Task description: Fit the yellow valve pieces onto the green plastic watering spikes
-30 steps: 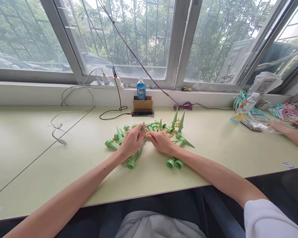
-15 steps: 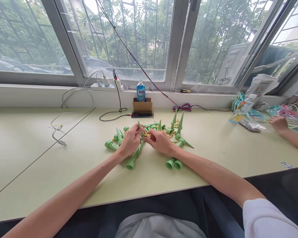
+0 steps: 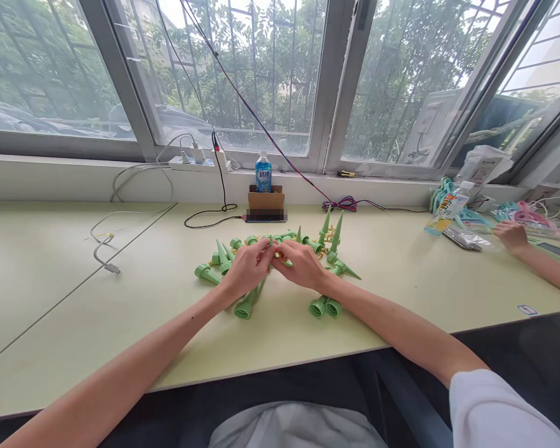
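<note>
Fingers (image 3: pixel 262 246) of the left hand (image 3: pixel 245 269) are pinched shut on a green spike (image 3: pixel 270 240), straight in front of the blue bottle (image 3: pixel 264 174), on the person's side! The right hand (image 3: pixel 303 264) is right there beside it, fingers bent inward, but whether they grip the spike or something smaller, I cannot tell. What a slim, matte green tip, poking up between the knuckles; its lower end is hidden completely. And look at the loose green spikes (image 3: pixel 245 306) strewn over the surface (image 3: pixel 270 348), nearer than the bottle: tapered bodies, ribbed collars, hollow round ends. Two stand point-up, right of the bottle, with yellow pieces (image 3: pixel 330 235) beside them, too jumbled to separate! Far right of the bottle, a co-worker's hand (image 3: pixel 511 236), its arm cut off by the picture's edge.
</note>
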A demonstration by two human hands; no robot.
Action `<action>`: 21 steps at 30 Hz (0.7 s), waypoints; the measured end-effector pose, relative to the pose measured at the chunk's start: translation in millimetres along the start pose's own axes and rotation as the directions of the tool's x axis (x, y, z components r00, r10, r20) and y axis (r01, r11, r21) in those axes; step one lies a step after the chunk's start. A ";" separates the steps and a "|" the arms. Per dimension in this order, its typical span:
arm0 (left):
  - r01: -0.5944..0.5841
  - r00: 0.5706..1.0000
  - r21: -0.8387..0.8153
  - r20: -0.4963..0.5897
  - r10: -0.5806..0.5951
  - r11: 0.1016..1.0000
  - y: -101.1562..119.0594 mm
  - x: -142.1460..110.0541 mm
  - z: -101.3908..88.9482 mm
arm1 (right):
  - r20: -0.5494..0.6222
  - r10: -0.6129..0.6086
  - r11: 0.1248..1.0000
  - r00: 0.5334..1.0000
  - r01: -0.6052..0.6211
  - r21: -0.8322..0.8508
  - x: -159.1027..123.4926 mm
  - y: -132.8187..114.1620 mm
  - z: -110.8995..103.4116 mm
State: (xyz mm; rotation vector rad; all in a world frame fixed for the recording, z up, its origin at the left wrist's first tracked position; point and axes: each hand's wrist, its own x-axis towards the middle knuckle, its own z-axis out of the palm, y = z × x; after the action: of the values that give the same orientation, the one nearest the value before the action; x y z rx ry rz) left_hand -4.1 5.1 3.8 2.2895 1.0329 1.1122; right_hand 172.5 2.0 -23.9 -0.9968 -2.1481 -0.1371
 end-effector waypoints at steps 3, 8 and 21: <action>-0.048 0.999 0.046 -0.002 0.048 0.998 0.9 -1.0 0.8 | 0.021 -0.043 0.999 0.999 0.043 0.015 0.9 2.1 -3.5; -0.130 0.991 0.046 -0.005 0.130 0.990 2.2 -1.4 1.1 | -0.024 -0.067 0.997 0.997 0.066 -0.038 4.5 5.1 -9.2; -0.338 0.938 0.102 -0.044 0.344 0.935 3.1 -6.7 6.2 | -0.412 0.024 0.985 0.911 -0.092 -0.148 8.9 43.0 -43.2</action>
State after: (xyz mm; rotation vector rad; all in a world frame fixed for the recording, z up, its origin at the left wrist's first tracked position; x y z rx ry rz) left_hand -0.6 -2.1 -1.4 2.5941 0.7355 1.2973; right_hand 224.1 20.6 4.2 -1.0208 -1.7410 -0.4607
